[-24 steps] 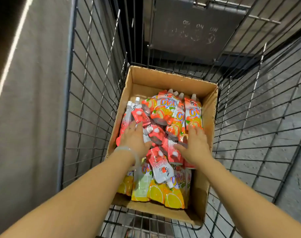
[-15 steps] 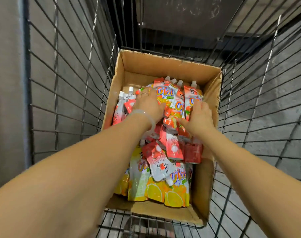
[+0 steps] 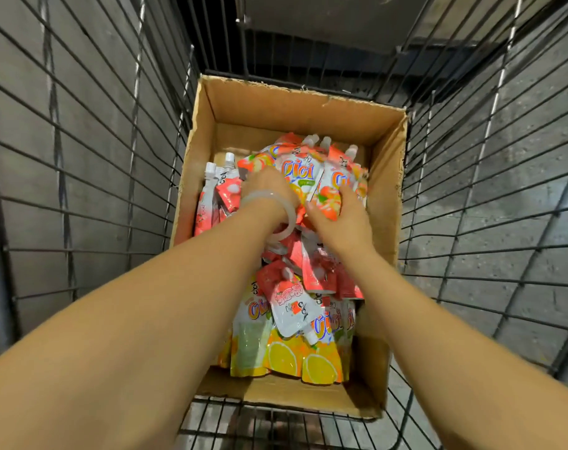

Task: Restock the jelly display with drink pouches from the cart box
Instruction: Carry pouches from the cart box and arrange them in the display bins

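Inside the wire cart (image 3: 91,177), at centre: an open cardboard box (image 3: 386,196) heaped with spouted drink pouches (image 3: 295,306). Toward 12 o'clock in the box, both hands closed around one bunch of orange-and-red pouches (image 3: 311,177) printed "Cici". Left hand (image 3: 269,193), pale bangle (image 3: 276,203) at the wrist, fingers curled over the bunch; right hand (image 3: 344,219) cupping it from 3 o'clock. At 6 o'clock, lemon-printed pouches (image 3: 292,355) under a white pouch with red script, unreadable. At 9 o'clock, white-capped pouches (image 3: 217,183) marked "Jooi".
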The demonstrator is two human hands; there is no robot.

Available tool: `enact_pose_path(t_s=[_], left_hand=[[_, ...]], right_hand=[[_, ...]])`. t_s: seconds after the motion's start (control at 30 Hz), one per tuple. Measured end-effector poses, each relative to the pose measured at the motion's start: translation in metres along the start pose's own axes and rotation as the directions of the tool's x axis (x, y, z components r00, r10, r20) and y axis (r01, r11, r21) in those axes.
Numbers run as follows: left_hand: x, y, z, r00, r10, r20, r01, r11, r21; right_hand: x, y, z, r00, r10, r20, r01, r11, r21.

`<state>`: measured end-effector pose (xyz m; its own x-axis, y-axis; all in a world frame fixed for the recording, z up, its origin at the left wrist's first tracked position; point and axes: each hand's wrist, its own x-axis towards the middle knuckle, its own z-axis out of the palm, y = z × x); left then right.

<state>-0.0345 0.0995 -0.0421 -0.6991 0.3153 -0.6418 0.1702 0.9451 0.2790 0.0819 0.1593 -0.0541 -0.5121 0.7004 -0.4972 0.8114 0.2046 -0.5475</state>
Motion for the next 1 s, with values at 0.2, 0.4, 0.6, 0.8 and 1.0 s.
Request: enact_pose_path(t_s=[0.2,0.4,0.6,0.8,1.0], left_hand=[[-0.03,-0.021,0.005,0.994,0.107,0.013,-0.108,0.993,0.056],[-0.014,-0.008,-0.009,1.0,0.01,0.02,-0.011,0.999,0.043],[-0.018,-0.002,-0.024,0.976,-0.053,0.211,0.081,0.989,-0.125],[-0.04,-0.033,-0.011,0.926,-0.136,0.351,0.286,0.861,-0.421],[-0.064,-0.053,-0.021,0.911,-0.077,0.406,0.313,0.77,-0.556]], right_hand=[[-0.034,-0.006,0.01,0.998,0.02,-0.063,-0.004,0.97,0.244],[-0.003,-0.005,-0.006,0.955,0.295,0.025,-0.286,0.898,0.335],[-0.005,0.001,-0.018,0.896,0.327,0.302,-0.433,0.797,0.422],[-0.013,0.011,-0.016,0.906,0.301,0.297,-0.411,0.794,0.449],[-0.036,0.007,-0.025,0.898,0.289,0.33,-0.429,0.741,0.517]])
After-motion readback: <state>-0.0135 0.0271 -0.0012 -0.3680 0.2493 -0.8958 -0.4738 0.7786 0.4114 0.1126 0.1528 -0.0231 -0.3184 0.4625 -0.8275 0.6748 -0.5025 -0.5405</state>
